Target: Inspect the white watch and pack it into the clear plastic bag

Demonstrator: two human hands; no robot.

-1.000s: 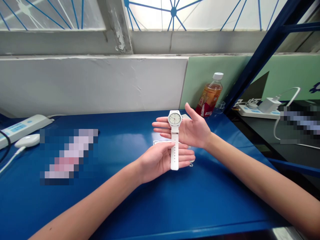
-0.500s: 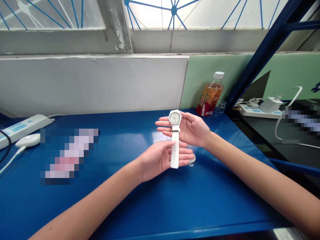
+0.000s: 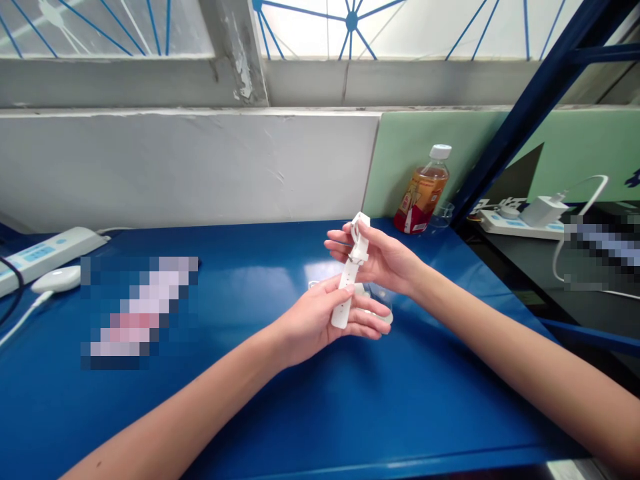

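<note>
A white wristwatch (image 3: 349, 272) is held between both hands over the blue table (image 3: 240, 413). My left hand (image 3: 313, 317) has its thumb pressed on the loose, holed end of the strap, with the other fingers stretched out beneath. My right hand (image 3: 393, 262) grips the watch at its upper end, thumb against it and fingers behind. The watch is tilted and turned, so its dial does not show; the buckle part sits beside my right fingers. Under the hands lies a small pale object (image 3: 386, 319), mostly hidden, whose kind I cannot make out.
At the left are a white power strip (image 3: 60, 250), a white charger (image 3: 56, 279) with a cable, and a pixelated flat item (image 3: 145, 307). A drink bottle (image 3: 423, 193) stands at the back right by a blue metal post (image 3: 505, 127). Another power strip (image 3: 523, 225) lies farther right.
The watch has been turned over, so its dial, which faced up, is now out of sight. Both hands have gone from open palms under it to gripping it with their thumbs.
</note>
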